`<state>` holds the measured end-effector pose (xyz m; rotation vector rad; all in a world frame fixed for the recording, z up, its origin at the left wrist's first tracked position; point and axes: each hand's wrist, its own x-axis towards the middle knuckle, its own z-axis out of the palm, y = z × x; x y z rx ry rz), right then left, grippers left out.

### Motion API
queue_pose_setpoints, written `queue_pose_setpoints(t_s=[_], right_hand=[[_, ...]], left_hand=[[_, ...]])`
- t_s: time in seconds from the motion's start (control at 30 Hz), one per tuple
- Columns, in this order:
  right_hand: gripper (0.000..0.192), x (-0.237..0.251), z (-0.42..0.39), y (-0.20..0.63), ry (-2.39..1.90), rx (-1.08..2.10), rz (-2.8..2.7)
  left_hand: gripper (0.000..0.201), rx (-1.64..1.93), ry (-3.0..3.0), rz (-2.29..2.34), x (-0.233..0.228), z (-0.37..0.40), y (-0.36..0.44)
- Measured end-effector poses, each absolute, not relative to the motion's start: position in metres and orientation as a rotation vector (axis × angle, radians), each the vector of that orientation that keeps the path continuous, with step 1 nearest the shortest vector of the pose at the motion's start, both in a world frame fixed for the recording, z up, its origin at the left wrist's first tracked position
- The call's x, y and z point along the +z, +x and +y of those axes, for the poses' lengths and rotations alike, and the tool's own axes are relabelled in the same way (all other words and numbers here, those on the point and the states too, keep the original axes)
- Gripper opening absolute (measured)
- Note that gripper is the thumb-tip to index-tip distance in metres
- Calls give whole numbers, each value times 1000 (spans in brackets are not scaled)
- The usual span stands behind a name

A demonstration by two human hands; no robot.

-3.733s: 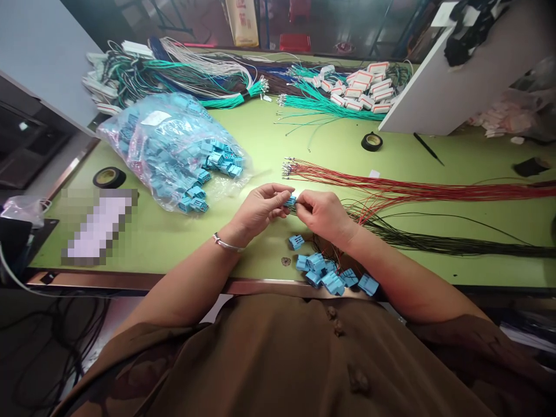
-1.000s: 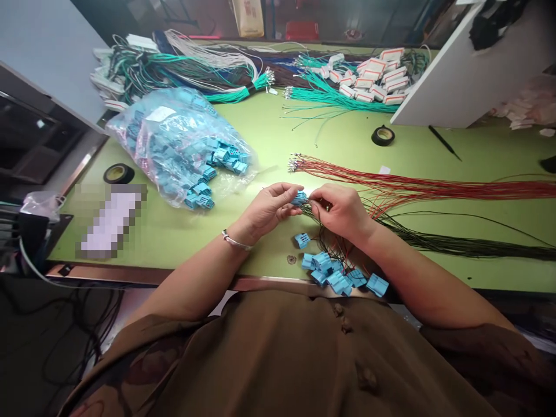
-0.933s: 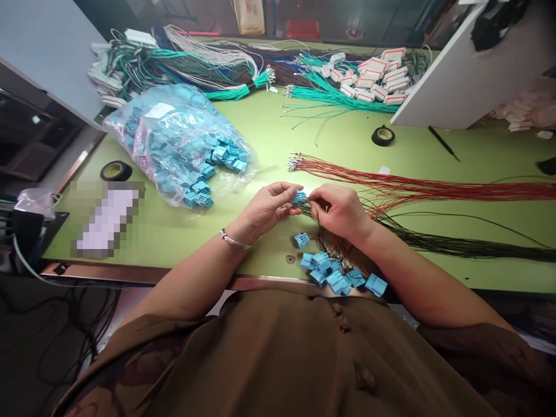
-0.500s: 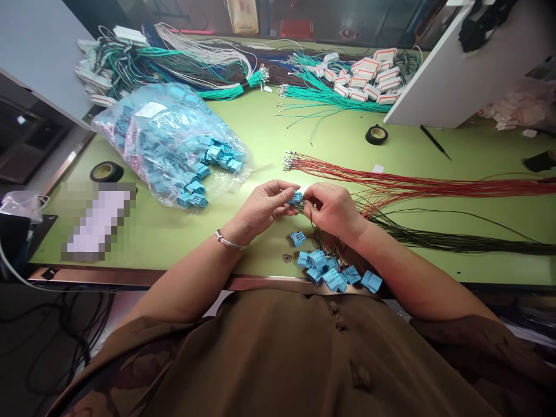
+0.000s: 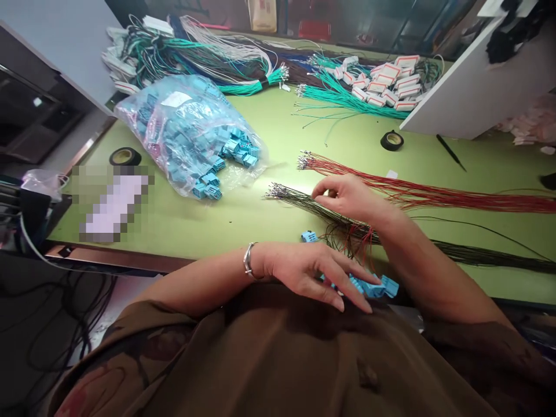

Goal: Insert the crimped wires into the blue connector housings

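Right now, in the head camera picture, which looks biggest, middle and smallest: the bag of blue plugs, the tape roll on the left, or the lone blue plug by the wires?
1. Bag
2. Tape roll
3. Lone plug, though it lies nearer the camera.

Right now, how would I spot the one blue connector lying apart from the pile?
Start at the green table's near edge, where the left hand covers a pile of blue connectors. Just beyond the hand lies the single blue connector, alone, with no wires attached.
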<state>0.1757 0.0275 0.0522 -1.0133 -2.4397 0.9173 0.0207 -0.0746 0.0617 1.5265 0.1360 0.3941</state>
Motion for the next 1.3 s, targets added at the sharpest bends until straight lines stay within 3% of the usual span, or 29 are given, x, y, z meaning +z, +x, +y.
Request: queue_pose_setpoints(t_s=[0.13, 0.3, 0.4, 0.5, 0.57, 0.7, 0.83, 0.93, 1.03, 1.13, 1.3], right_hand=[[14, 33, 19, 131, -1025, 575, -2648], [16, 18, 15, 109, -1091, 406, -2705], [13, 21, 22, 115, -1041, 659, -2458], [6, 30, 27, 125, -1028, 1136, -2158], [11, 34, 27, 130, -1020, 1440, -2002], [21, 35, 19, 135, -1005, 1738, -1774], [22, 40, 14, 141, -1042, 1759, -1705], [16, 43, 13, 149, -1071, 1622, -1733], [11, 42, 12, 155, -1027, 1391, -1695], [10, 38, 9, 159, -990, 1159, -1693], [12, 38, 1, 160, -958, 863, -1869]], left_hand=[[10, 637, 1463, 544, 76, -66, -21], [8, 1550, 1290, 1690, 59, -28, -103], [9, 1445, 1412, 1932, 37, -3, -125], [12, 1204, 1585, 2064, 21, 14, -120], [16, 1083, 1669, 2135, 13, 20, -112], [28, 919, 1757, 2159, -3, 28, -103], [30, 964, 1724, 2197, -7, 31, -106], [28, 1225, 1502, 2063, 7, 25, -107], [32, 1447, 1136, 1600, 29, 8, -95], [34, 1305, 883, 1135, 40, -12, -70], [34, 1080, 748, 860, 29, -24, -35]])
